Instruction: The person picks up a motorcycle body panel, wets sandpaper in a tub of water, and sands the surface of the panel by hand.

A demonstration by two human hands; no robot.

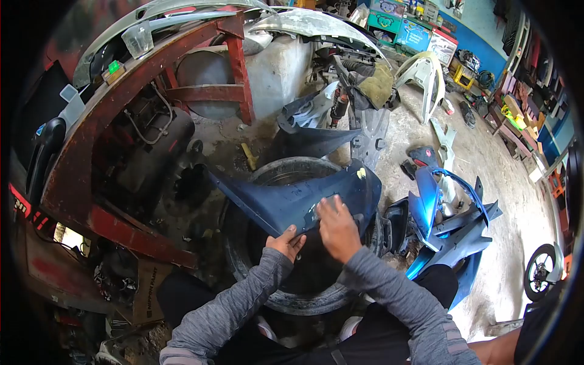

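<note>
A dark blue motorcycle body panel, with a wet-looking sheen, lies tilted across a round black tub-like ring. My left hand grips the panel's near edge, its thumb on top. Over the panel's right half is my right hand, fingers stretched out and close to the surface or touching it. Nothing shows in that hand, though its palm side is hidden. A small pale yellow spot marks the panel's upper right end.
Glossy blue fairing parts lie on the floor to the right. A red metal frame bench stands at left, carrying a clear plastic cup. Beyond the ring are a dark panel and a white fairing.
</note>
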